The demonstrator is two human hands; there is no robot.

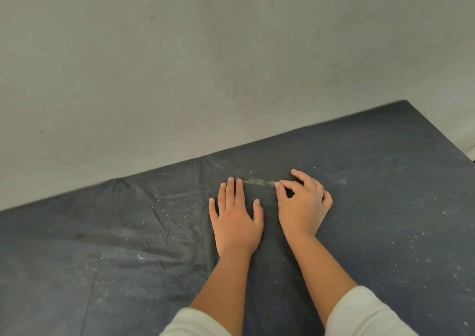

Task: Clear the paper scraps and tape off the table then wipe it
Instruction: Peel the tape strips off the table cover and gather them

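Observation:
A narrow strip of dull, clear tape (258,181) lies across the dark covered table (385,207), running left to right just beyond my fingers. My left hand (235,216) rests flat on the cover with fingers straight, its fingertips at the tape's left end. My right hand (302,200) pinches the tape's right end between thumb and forefinger; the other fingers are curled. Tiny white paper specks dot the cover.
The dark cover is wrinkled with creases at the left and middle. A grey wall (205,65) stands right behind the table's far edge. The table's right corner (406,101) ends near a pale wall.

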